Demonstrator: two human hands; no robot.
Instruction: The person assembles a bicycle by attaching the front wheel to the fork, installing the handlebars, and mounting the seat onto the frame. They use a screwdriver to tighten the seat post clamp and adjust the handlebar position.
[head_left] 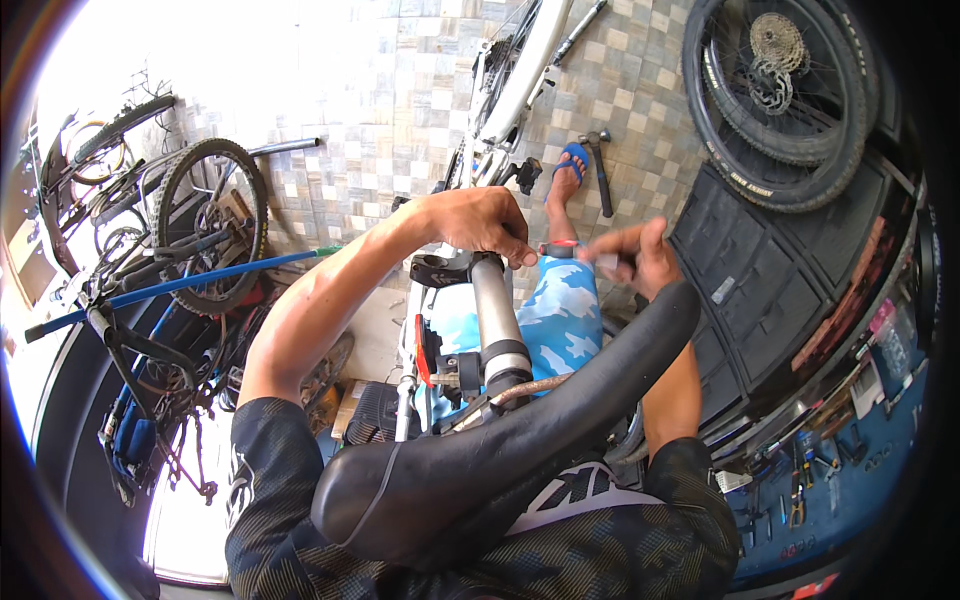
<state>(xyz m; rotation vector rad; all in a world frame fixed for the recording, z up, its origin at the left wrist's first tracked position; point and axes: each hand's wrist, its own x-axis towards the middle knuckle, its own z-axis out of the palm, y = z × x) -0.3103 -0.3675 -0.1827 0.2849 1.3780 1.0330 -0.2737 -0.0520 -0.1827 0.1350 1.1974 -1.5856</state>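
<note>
Above the top of a silver seat post (492, 305), my left hand (478, 220) is bent down with its fingers pinched; what lies in the pinch is hidden. My right hand (640, 262) is across from it, fingers curled and pointing left, thumb raised. A small red and dark piece (561, 248) lies between the two, its end meeting my right fingertips; its kind is unclear. Left of the post top is a black clamp (440, 270). Nearer me a long black saddle (500, 455) slants across the view, with a thin cord looped round its left end.
A hammer (600, 172) lies on the tiled floor beside a blue-sandalled foot (570, 165). Bicycle wheels (780, 100) rest on a dark cabinet (740, 265) at right. A blue pole (190, 285) crosses bicycles (210, 225) at left. Tools (800, 480) hang on a blue panel.
</note>
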